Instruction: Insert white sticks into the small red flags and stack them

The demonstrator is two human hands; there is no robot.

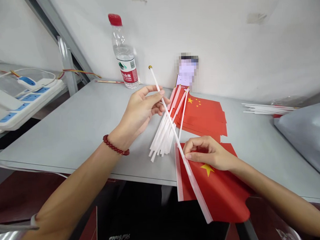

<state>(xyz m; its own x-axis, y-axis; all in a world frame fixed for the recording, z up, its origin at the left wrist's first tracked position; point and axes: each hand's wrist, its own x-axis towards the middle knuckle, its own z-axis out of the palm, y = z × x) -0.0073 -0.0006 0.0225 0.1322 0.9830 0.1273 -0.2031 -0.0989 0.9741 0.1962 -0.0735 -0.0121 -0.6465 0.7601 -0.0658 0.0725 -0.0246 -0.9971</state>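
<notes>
"How do the 2 hands hold things?"
"The left hand (140, 110) pinches 1 white stick (173, 124); the right hand (212, 153) pinches the red flag (222, 194) at the mouth of its white sleeve (201, 197), where the stick's lower end seems to sit."
"Where's that flag?"
"Over another flag (188, 193), partly past the table's (97, 118) near edge. I'd keep stick and sleeve in line, fabric taut, pushing gently."
</notes>
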